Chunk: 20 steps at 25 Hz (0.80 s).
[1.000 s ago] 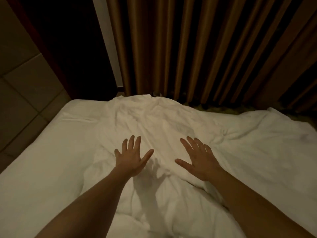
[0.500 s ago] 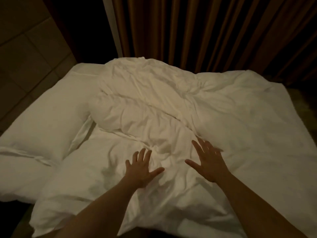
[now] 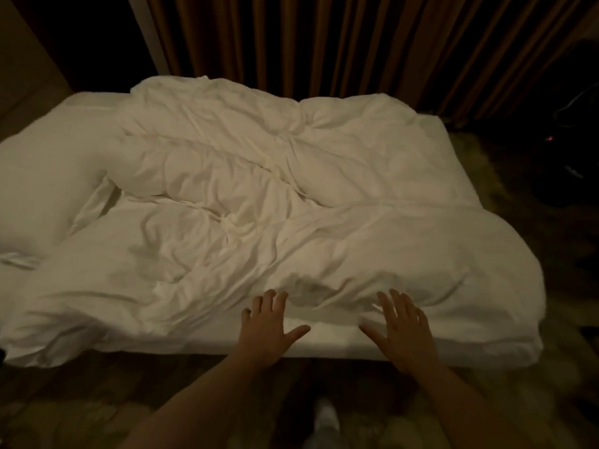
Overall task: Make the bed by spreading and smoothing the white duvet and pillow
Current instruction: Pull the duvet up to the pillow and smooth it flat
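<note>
While the rumpled white duvet (image 3: 259,205) fills the bed, my left hand (image 3: 269,328) and right hand (image 3: 402,332) lie spread flat, gripping nothing, at six o'clock.

The duvet (image 3: 291,202) lies across the bed, with the pillow (image 3: 48,176) at its nine o'clock side. Curtains (image 3: 324,43) hang behind, at twelve o'clock. At six o'clock, the left hand (image 3: 267,325) and right hand (image 3: 403,328) lie side by side at the duvet's near edge.
</note>
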{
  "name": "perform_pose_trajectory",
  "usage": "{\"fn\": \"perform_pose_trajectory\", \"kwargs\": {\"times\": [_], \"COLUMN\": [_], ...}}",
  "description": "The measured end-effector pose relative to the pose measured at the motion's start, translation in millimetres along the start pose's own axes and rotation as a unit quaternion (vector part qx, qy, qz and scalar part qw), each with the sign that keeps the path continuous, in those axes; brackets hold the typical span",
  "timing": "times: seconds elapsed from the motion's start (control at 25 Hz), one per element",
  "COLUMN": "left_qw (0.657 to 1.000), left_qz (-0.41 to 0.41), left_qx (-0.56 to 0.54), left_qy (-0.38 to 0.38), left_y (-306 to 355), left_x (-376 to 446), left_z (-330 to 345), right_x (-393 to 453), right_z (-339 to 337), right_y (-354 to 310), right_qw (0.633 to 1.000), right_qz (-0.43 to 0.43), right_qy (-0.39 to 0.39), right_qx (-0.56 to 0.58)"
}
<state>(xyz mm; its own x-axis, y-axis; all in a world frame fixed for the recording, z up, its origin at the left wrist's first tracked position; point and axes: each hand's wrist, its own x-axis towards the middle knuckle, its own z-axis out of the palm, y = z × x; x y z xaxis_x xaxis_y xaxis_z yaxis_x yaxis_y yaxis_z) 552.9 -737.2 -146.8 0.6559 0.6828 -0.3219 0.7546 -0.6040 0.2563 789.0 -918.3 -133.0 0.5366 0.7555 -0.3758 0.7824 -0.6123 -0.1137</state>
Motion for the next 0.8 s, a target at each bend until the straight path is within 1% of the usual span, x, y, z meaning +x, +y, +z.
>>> {"fn": "perform_pose_trajectory", "kwargs": {"times": [0.16,0.28,0.36,0.44,0.56,0.64,0.68,0.8], "left_qw": [1.000,1.000,1.000,1.000,0.999,0.998,0.997,0.992], "left_qz": [0.001,-0.008,-0.007,-0.010,-0.043,-0.067,-0.075,-0.070], "left_qx": [0.012,0.011,0.015,-0.002,-0.022,0.003,0.019,0.048], "left_qy": [-0.022,-0.021,-0.013,-0.006,-0.013,0.005,0.028,0.093], "left_y": [65.7,121.3,166.5,208.9,250.7,262.1,267.5,271.9], "left_x": [35.3,77.6,111.1,142.3,181.8,202.8,212.7,229.8], "left_z": [18.9,29.9,40.7,52.0,66.9,76.3,82.0,111.4], "right_x": [27.1,63.5,93.6,127.3,167.8,184.6,193.6,207.4], "right_z": [0.2,-3.5,-6.4,-11.9,-18.3,-15.3,-9.7,17.0], "right_y": [62.6,115.2,162.3,207.5,254.5,266.6,271.6,277.3], "right_qw": [1.000,0.995,0.990,0.989,0.992,0.993,0.992,0.993], "right_qz": [-0.013,-0.049,-0.074,-0.072,-0.059,-0.063,-0.069,-0.077], "right_qy": [0.022,0.084,0.109,0.116,0.099,0.091,0.101,0.086], "right_qx": [-0.016,-0.037,-0.047,-0.048,-0.042,-0.026,-0.021,-0.029]}}
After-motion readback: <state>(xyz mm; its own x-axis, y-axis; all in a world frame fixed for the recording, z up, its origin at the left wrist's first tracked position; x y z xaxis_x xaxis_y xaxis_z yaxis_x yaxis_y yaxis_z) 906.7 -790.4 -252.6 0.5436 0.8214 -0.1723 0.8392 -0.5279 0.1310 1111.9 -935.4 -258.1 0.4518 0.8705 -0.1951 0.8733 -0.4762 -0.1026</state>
